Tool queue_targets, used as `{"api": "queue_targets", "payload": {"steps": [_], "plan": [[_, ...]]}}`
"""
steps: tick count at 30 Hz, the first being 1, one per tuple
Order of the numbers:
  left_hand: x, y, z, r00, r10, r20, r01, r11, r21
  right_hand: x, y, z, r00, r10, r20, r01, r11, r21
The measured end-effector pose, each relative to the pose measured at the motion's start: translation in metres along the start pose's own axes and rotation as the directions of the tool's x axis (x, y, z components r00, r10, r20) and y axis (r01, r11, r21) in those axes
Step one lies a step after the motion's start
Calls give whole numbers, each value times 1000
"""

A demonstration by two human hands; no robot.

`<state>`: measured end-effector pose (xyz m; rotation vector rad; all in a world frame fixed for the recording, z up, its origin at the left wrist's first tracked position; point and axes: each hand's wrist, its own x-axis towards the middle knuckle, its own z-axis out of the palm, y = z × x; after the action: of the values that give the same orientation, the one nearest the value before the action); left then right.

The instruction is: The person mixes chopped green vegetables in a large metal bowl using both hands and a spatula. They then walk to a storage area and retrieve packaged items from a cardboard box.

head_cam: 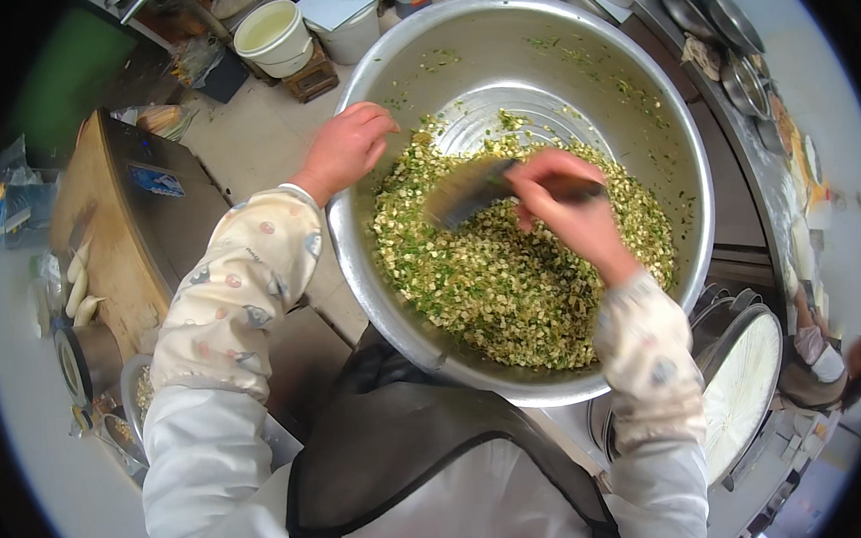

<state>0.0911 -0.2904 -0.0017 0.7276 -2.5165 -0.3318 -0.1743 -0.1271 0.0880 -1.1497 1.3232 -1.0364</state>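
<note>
A large round metal basin [651,155] in front of me holds a chopped mixture [467,274] of pale diced bits and green pieces. My right hand [561,189] is closed around the dark handle of a broad, scoop-like utensil [470,190], blurred and low over the mixture; its exact kind cannot be told. On the basin's left rim rests my left hand [355,145], its fingers curled over the edge. Green bits cling to the basin's inner wall, and part of its ridged bottom shows at the far side.
White buckets [276,39] stand beyond the basin at the upper left, one on a small wooden crate [311,74]. A wooden-topped counter [106,213] is at left. Metal bowls [746,84] line the right counter. A round tray [743,391] lies at lower right; another person [816,373] is beyond it.
</note>
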Motion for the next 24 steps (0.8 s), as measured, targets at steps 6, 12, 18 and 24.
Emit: {"api": "queue_targets", "payload": {"steps": [6,12,18,24], "plan": [[3,-2,5,1000,-23,-21,23,1000,20,49,53,78,953,133,274,-112,990,-92],[-2,-5,2,999,-10,-45,10,1000,4,-46,1,35,819,38,573,193,922,-336],[2,0,1,998,54,12,-54,998,-17,-108,-35,-44,918,64,391,158,845,-511],[-20,33,1,994,-111,-22,109,992,-56,-133,-57,-79,989,-37,143,101,878,-469]]}}
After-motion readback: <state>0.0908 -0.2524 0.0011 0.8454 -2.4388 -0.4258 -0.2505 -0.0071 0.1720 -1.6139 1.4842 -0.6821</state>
